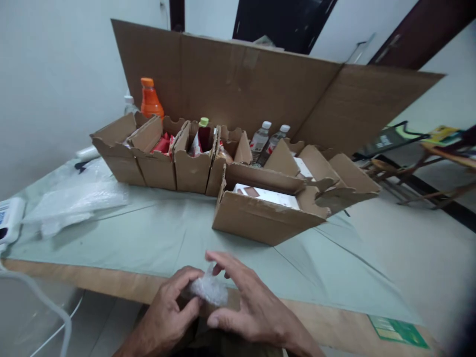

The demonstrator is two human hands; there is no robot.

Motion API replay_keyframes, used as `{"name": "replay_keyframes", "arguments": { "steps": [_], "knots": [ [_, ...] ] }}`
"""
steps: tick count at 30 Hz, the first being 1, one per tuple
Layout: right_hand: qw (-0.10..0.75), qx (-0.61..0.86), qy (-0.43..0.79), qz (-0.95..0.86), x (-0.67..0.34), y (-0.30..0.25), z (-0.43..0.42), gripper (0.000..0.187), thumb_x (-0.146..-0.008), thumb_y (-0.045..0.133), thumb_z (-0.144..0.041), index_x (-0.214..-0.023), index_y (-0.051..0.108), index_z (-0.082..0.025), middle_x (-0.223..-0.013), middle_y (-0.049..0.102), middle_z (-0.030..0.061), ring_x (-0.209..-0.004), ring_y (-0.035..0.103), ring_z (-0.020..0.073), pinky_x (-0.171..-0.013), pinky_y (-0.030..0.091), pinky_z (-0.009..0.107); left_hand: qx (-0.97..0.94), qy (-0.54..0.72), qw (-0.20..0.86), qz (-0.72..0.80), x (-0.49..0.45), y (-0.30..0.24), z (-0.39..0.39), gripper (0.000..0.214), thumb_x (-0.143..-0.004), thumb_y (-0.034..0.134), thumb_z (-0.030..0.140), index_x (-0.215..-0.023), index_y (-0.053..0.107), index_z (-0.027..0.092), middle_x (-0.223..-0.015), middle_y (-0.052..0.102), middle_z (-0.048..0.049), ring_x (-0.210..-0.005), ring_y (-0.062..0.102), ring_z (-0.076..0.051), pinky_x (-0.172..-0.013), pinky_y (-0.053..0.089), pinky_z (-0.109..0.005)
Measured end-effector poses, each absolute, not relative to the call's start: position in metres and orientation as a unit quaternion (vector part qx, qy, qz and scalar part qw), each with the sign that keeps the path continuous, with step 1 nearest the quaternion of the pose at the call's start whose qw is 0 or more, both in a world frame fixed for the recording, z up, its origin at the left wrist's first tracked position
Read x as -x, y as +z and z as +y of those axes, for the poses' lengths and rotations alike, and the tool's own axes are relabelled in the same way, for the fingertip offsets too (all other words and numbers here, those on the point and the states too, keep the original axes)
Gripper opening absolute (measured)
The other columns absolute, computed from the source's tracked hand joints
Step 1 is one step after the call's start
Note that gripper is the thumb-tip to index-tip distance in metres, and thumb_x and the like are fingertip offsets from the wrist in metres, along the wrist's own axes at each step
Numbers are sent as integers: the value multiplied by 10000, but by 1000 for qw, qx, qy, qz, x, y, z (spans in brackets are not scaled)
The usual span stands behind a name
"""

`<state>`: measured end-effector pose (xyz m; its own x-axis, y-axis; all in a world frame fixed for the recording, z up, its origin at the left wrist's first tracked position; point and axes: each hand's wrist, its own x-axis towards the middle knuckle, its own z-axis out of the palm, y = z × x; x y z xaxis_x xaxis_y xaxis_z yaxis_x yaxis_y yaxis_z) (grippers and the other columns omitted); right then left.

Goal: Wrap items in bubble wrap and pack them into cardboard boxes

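At the table's near edge, my left hand (169, 305) holds a crumpled wad of clear plastic (211, 290) between its thumb and fingers. My right hand (256, 305) curves around the wad's other side, with thumb and fingers wide apart. Its fingertips hover close to the plastic; I cannot tell whether they touch it. Beyond the hands stands an open cardboard bin (260, 218) with a white box (266, 196) inside.
Behind is a row of cardboard bins (156, 171) with packets, near an orange bottle (150, 101) and clear bottles (260, 139). A tall cardboard panel (223, 74) backs them. Clear plastic bags (84, 198) lie left; a green packet (397, 331) lies at the front right edge.
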<state>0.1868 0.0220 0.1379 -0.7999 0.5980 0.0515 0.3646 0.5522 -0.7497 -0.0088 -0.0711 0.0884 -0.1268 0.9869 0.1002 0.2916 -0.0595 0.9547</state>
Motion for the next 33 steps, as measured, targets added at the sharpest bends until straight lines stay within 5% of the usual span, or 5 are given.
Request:
{"name": "replay_keyframes", "arguments": {
  "steps": [5,9,13,20,33],
  "knots": [
    [212,276,307,-886,-196,166,20,154,-919,662,-229,-1069,683,-254,-975,770,7,-886,716,196,-886,546,378,-598,464,344,556,10,92,-61,297,-805,644,184,-1075,713,288,-977,776,-1,-891,737,-195,-790,589,-263],
    [354,320,198,-856,-229,215,42,149,-925,656,-235,-1064,684,-281,-939,759,-1,-802,704,172,-707,561,287,-601,511,286,544,19,105,-37,607,-880,684,336,-1457,496,331,-1458,596,-76,-1333,570,-283,-1098,487,-416],
    [466,331,27,-820,-241,261,93,199,-933,667,-226,-1120,690,-288,-1049,747,13,-938,701,195,-830,558,334,-571,571,223,546,6,116,7,683,-935,640,356,-1548,340,336,-1582,432,-118,-1404,484,-307,-1140,431,-528],
    [207,186,-110,-954,-186,266,172,224,-986,503,-160,-989,721,-206,-1073,756,84,-954,663,224,-827,568,381,-557,559,274,549,-29,98,51,765,-942,600,288,-1589,194,316,-1625,346,-155,-1471,398,-341,-1125,429,-591],
    [19,116,125,-985,-147,233,219,393,-787,533,75,-860,773,-229,-967,748,13,-812,673,133,-708,516,247,-595,572,160,541,-38,75,53,707,-936,552,209,-1577,265,282,-1547,461,-148,-1420,468,-304,-1148,444,-542]
  ]
}}
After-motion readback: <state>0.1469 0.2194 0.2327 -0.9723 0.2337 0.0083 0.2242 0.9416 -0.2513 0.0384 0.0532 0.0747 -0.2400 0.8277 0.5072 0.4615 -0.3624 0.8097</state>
